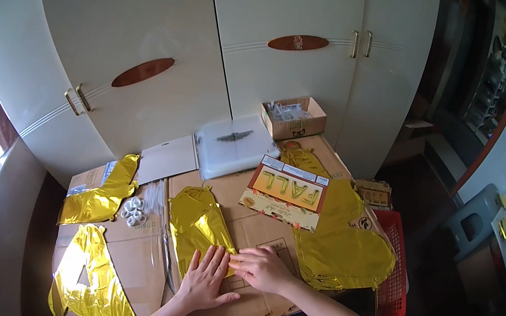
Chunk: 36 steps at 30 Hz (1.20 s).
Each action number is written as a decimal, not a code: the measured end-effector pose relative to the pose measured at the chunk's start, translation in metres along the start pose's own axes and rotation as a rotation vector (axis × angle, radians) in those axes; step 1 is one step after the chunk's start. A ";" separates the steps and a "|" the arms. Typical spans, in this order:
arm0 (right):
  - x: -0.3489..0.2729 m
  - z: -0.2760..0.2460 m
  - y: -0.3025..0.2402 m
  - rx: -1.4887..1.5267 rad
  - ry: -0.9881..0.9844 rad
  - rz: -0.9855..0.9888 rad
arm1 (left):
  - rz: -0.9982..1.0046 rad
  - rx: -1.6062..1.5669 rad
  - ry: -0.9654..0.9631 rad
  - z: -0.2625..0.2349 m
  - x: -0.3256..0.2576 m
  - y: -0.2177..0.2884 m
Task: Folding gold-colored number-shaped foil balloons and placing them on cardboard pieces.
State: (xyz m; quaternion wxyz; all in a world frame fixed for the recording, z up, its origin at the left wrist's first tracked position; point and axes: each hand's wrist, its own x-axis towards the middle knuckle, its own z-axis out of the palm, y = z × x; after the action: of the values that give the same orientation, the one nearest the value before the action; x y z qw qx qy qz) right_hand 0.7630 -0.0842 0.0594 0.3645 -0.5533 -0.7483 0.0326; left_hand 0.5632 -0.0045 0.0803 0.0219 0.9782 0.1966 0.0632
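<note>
**Hands flatten a gold balloon**

The left hand (206,278) lies flat, fingers spread, on the lower end of a gold foil balloon (199,226) on the cardboard (267,228). The right hand (259,266) pinches the balloon's edge just beside it. A printed card (286,192) lies beyond.

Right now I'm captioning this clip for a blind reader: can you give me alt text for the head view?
Both hands press a flattened gold foil balloon on cardboard: the left hand lies flat on it, the right hand pinches its edge. Other gold foil balloons, a printed card and a red basket lie around, before white cupboard doors.
</note>
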 end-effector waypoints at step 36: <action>0.036 -0.022 0.054 -0.196 -0.382 -0.281 | -0.018 0.039 -0.031 -0.005 0.001 0.006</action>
State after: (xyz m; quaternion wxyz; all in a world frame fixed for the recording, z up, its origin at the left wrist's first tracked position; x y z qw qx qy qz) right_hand 0.8155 -0.0409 0.0694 0.1618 -0.4603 -0.8728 0.0127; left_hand 0.5660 -0.0096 0.0856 0.0064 0.9775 0.2062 0.0440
